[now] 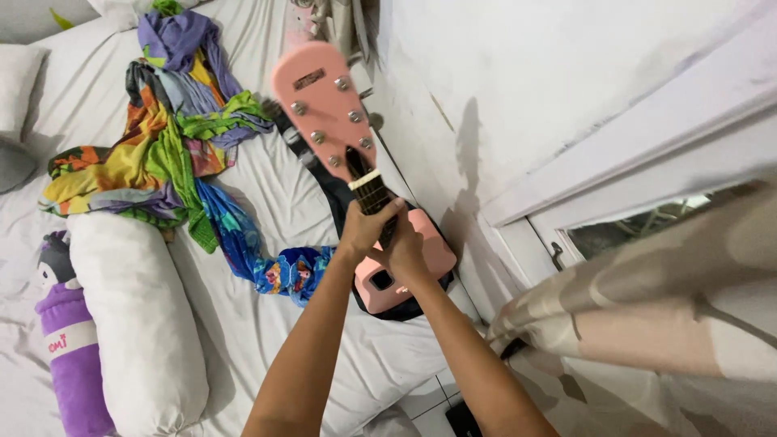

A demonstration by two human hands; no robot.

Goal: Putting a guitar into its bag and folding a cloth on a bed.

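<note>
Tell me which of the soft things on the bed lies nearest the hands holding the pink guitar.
The blue patterned cloth, bunched just beside the left hand. The white bolster and purple plush toy lie farther left; the right hand grips the guitar neck too.

Across the white bed sheet, a heap of bright crumpled clothes — orange, green, purple and blue, trailing off in a blue printed cloth. Nearer the lower left, a long white bolster pillow, with a purple plush doll lying just beside it. At the far left edge, a white pillow. On the right, a scuffed white wall, a window frame — and a beige patterned curtain hanging across the lower corner.
</note>
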